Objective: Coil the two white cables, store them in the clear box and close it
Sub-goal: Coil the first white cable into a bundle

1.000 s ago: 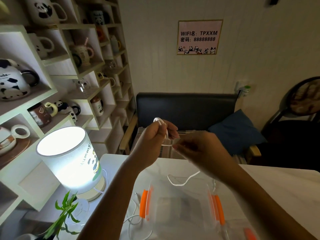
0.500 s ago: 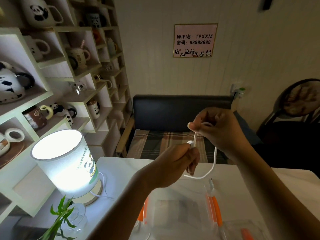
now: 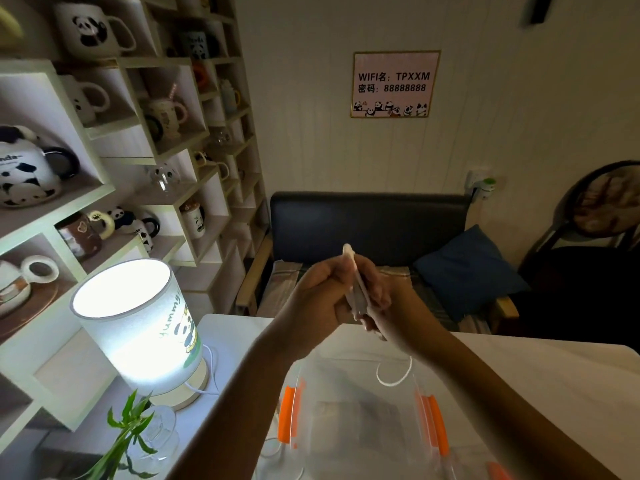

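While both hands are raised together at the centre of the frame, a folded white cable is gripped between them, the left hand curled round it and the right hand pressed against it. A loose loop of the cable hangs below, over the open clear box with orange latches at lower centre. A lit lamp is seen at lower left.

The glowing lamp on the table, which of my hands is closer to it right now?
Left. Your left hand is up right of the lamp, holding the white cable; your right hand is just beyond it, farther from the lamp.
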